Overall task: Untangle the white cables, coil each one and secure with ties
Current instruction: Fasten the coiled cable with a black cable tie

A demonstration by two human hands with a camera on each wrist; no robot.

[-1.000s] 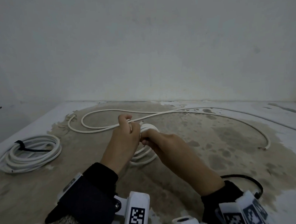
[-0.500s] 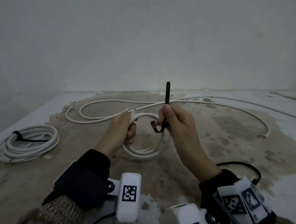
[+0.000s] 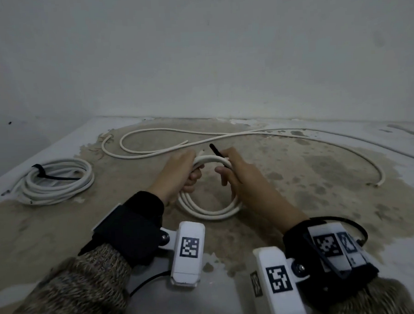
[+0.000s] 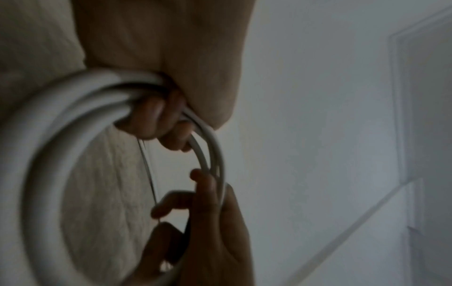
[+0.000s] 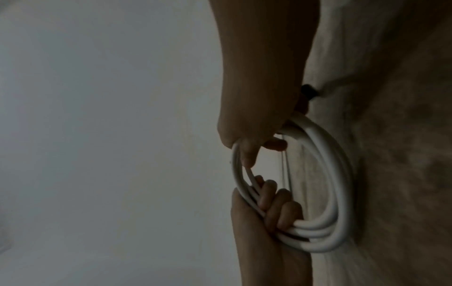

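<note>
A small white cable coil [image 3: 210,213] is held just above the stained floor. My left hand [image 3: 193,175] grips its upper left side, fingers curled round the strands [image 4: 156,123]. My right hand [image 3: 226,170] holds the upper right side and pinches a black tie [image 3: 215,149], which crosses the strands and sticks out up and to the left. In the right wrist view, the tie's tip [image 5: 309,91] shows behind the right hand [image 5: 257,147], with the coil [image 5: 330,203] hanging below it. How the tie runs under the coil is hidden.
A tied white coil [image 3: 58,182] with a black tie [image 3: 40,171] lies at the left. A long loose white cable [image 3: 200,139] snakes across the floor behind my hands and ends at the right [image 3: 380,183]. Walls close the back and left.
Both hands have lowered with the coil. The black tie stood upright in the right hand half a second ago; it now lies tilted low across the coil's top.
</note>
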